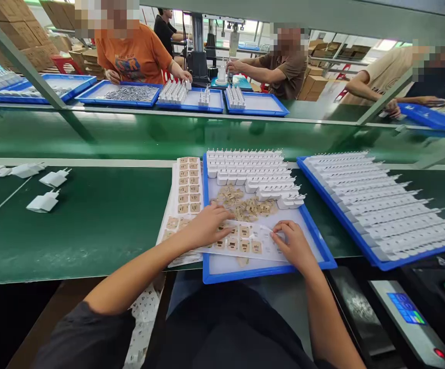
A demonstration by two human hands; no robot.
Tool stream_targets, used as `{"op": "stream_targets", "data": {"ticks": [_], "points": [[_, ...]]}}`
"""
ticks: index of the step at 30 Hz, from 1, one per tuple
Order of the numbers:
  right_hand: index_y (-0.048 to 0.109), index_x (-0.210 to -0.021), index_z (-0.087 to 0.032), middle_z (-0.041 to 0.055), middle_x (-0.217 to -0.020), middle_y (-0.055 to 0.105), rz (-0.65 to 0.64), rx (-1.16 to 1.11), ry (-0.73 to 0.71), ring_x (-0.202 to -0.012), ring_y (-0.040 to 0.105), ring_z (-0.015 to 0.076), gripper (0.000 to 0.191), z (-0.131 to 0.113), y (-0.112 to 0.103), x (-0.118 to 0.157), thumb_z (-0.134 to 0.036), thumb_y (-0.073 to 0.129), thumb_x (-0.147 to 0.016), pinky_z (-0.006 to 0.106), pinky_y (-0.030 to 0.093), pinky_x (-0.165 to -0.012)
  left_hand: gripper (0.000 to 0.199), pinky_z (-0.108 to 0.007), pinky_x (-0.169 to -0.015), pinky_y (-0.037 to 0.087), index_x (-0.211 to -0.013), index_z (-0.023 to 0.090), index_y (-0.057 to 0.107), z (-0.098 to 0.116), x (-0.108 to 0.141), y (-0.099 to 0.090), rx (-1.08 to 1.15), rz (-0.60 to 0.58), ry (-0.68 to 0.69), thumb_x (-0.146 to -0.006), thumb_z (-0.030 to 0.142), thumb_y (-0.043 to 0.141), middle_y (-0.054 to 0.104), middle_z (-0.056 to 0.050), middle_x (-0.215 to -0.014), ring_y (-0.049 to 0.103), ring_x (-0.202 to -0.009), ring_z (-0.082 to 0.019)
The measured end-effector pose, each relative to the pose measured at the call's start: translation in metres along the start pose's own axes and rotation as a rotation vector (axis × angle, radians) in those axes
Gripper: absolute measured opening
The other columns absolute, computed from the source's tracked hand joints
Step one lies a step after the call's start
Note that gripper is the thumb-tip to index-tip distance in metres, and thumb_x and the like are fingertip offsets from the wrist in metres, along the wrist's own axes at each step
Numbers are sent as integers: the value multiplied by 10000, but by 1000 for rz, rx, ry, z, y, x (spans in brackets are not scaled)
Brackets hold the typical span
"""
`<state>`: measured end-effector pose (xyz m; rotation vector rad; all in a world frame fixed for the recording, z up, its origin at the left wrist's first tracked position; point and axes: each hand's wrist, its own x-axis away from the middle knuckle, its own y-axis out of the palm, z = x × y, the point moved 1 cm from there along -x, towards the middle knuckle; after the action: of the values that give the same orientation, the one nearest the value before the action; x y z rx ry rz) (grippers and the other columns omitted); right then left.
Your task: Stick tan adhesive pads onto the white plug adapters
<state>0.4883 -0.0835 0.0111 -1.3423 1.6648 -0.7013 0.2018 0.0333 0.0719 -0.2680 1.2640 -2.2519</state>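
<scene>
A sheet of tan square stickers (244, 247) on pale backing lies across the front of a blue-rimmed tray (270, 272). My left hand (214, 224) rests over its left part, fingers spread and stretched out. At the sheet's right end, where the backing is bare of tan squares, my right hand (294, 243) pinches the sheet's edge between thumb and fingers. Behind my hands is a heap of loose tan pieces (251, 205). Rows of white plug-like housings (241, 171) with metal pins fill the back of this tray.
Left of the tray lies a stack of sticker sheets (184, 177). A second tray (361, 251) of white housings stands right. Loose white housings (43, 201) lie far left. A device with a screen (405, 307) sits lower right. Co-workers sit beyond the green conveyor (138, 136).
</scene>
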Motion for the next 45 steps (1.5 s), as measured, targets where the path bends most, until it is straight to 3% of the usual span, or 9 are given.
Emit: {"op": "stream_targets", "data": {"ticks": [5,8,11,16,22,28,35,41,45], "points": [[617,-939,-244,71,-1010,666,88,-114,-60,-1003,645,255,76,-4,-12,9,-311,598,-968,422,524,-890,339,-443,-1006,457,-1220,186,699,13,-30,3,53,-162,-141,-887,185,635,761,-83,-1113,619,-1124,-310],[639,-1025,-225,111,-1100,661,237,40,-133,-1034,625,285,91,-18,-19,9,-281,632,-953,454,496,-905,378,-310,-855,502,-1203,163,698,14,-35,2,256,-225,-203,-852,86,581,759,-66,-1024,685,-945,-223],[660,-1126,-227,118,-1114,676,360,184,-256,-1022,609,293,203,-44,-20,4,-196,673,-926,473,452,-921,381,-270,-786,506,-1210,152,669,12,-36,5,435,-243,-227,-840,103,595,744,-71,-1006,689,-885,-188],[684,-1058,-236,43,-904,701,195,-1,-430,-862,608,214,162,-77,-9,-10,-140,673,-927,382,450,-807,405,-275,-758,502,-1240,161,604,6,-39,11,738,-327,-267,-839,172,655,735,-65,-988,675,-849,-164],[685,-1016,-239,37,-912,708,128,-133,-427,-868,601,207,131,-72,-1,-14,-145,679,-926,379,455,-799,459,-285,-756,475,-1232,178,590,1,-43,14,994,-414,-283,-805,230,750,727,-18,-853,653,-790,-145],[661,-980,-239,46,-925,698,140,-263,-440,-858,623,207,140,-66,-7,-11,-111,653,-925,382,507,-773,508,-299,-790,478,-1255,191,599,0,-49,12,1003,-468,-306,-791,255,795,727,-23,-884,647,-809,-143],[667,-986,-251,48,-940,682,278,-419,-281,-889,662,209,177,-54,-16,-3,-95,658,-904,378,557,-792,495,-262,-700,428,-1273,188,595,4,-61,3,952,-472,-253,-812,256,762,720,-21,-895,600,-744,-119],[629,-1016,-249,43,-935,705,167,-480,-226,-908,686,214,134,-56,-13,-1,-170,665,-914,372,572,-812,482,-269,-701,400,-1309,195,582,15,-64,0,943,-551,-192,-843,243,698,741,-36,-930,588,-744,-131],[594,-1107,-242,66,-997,699,134,-392,-213,-891,677,233,305,-59,-12,0,-305,759,-858,390,582,-792,447,-277,-732,414,-1319,215,570,14,-64,3,971,-576,-178,-878,205,643,747,-37,-970,598,-750,-125]]}}
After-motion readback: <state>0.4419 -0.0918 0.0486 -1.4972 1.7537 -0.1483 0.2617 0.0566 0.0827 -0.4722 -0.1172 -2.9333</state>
